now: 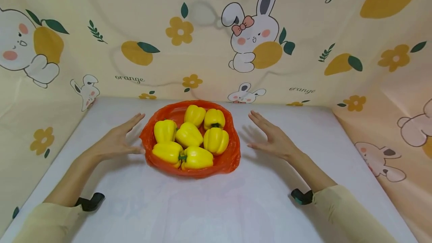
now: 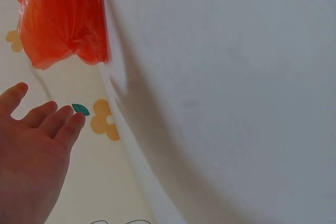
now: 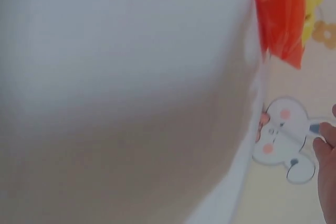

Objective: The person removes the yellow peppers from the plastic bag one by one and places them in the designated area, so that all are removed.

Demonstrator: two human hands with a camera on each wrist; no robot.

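Note:
A red plastic bag (image 1: 235,160), its mouth spread wide, sits on the white table with several yellow bell peppers (image 1: 189,135) inside. My left hand (image 1: 116,140) is held just left of the bag, fingers extended and holding nothing. On the other side, my right hand (image 1: 273,140) hovers a short way from the bag, also with straight fingers and nothing in it. The left wrist view shows the left palm (image 2: 34,156) below the bag's crumpled side (image 2: 63,19). Only part of the right hand (image 3: 328,166) enters the right wrist view, apart from the bag (image 3: 281,14).
The white tabletop (image 1: 202,209) stretches in front of the bag. Behind it and at both sides hangs a cream cloth (image 1: 209,59) printed with rabbits, oranges and flowers. A black wrist strap piece (image 1: 91,201) shows at the left sleeve, another (image 1: 301,197) at the right.

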